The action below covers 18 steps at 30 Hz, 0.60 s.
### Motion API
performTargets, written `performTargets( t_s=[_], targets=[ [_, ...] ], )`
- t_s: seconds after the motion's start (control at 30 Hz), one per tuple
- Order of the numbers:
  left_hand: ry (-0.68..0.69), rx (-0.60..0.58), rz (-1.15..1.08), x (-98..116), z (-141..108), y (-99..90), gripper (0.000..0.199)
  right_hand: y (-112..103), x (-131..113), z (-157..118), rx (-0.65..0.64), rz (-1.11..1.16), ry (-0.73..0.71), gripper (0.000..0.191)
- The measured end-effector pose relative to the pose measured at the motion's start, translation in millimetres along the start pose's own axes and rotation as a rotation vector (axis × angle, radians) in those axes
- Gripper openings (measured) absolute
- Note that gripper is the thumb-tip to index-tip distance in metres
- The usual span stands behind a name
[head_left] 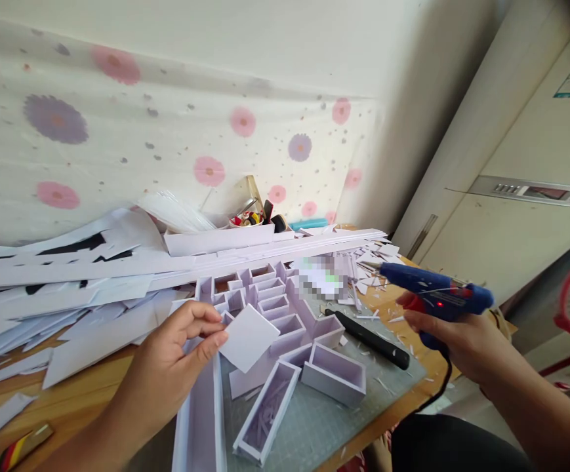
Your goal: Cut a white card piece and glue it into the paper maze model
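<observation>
My left hand [181,354] pinches a small white square of foam board [249,339] by its left corner, held above the boxes. In my right hand [442,334] is a blue hot glue gun [432,288], its nozzle pointing left and a red light glowing on its body. Between the hands stands a cluster of white foam board compartments [287,328]. An open box with thin scraps inside [269,410] and another open box [336,373] lie nearer to me. A long white trough [201,406] sits below my left hand.
A black-handled cutter [368,337] rests on the grey cutting mat [309,426]. White board sheets and offcuts [92,321] pile up at left. Clear glue sticks [174,210] and a tool holder [250,219] stand by the wall. Scraps [363,278] litter the right side.
</observation>
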State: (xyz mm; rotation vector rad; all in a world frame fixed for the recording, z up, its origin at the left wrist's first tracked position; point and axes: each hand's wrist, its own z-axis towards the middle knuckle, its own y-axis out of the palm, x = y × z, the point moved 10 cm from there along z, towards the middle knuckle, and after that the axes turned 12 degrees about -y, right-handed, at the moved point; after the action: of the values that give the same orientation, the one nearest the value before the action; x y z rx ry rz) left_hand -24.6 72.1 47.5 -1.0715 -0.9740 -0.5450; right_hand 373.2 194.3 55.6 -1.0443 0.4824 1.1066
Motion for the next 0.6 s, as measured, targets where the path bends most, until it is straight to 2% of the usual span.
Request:
performTargets(
  t_s=[0.13, 0.23, 0.37, 0.6],
  targets=[
    [0.018, -0.031, -0.020, 4.6, -3.7, 4.2, 0.016, 89.6, -72.1, -10.3, -0.470, 0.244, -0.101, 0.024],
    [0.029, -0.057, -0.003, 5.2, -6.4, 8.3, 0.013, 125.0, -97.3, -19.0, -0.613, 0.288, -0.165, 0.020],
    [0.055, -0.060, 0.016, 5.0, -7.5, 9.2, 0.009, 140.3, -96.2, -24.7, -0.649, 0.236, -0.201, 0.016],
    [0.069, -0.054, 0.056, 5.7, -8.1, 8.6, 0.009, 145.2, -98.5, -27.5, -0.661, 0.255, -0.224, 0.008]
  ],
)
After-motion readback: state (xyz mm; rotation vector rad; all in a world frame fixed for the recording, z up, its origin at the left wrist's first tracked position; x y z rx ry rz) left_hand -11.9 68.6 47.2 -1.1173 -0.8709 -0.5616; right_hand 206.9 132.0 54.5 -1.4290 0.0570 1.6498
